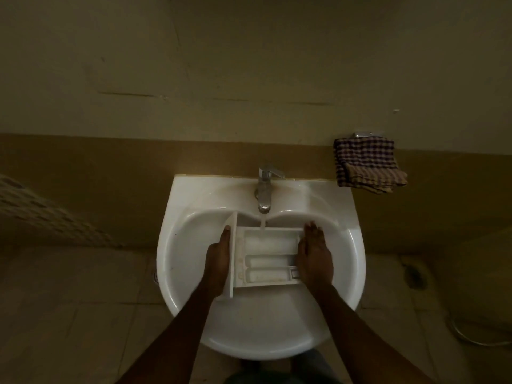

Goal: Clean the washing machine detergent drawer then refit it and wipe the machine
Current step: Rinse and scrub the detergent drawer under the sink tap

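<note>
A white detergent drawer [267,256] with three compartments is held level over the white basin [177,245]. Its front panel points left. My left hand [219,259] grips that front panel. My right hand [314,256] holds the drawer's back end on the right. Water runs from the chrome tap [264,189] into the drawer's far, largest compartment. The washing machine is out of view.
A checked cloth [365,166] hangs on a metal holder on the wall, to the right of the basin. The room is dim. Tiled floor lies below the basin, with a hose [465,332] at the lower right.
</note>
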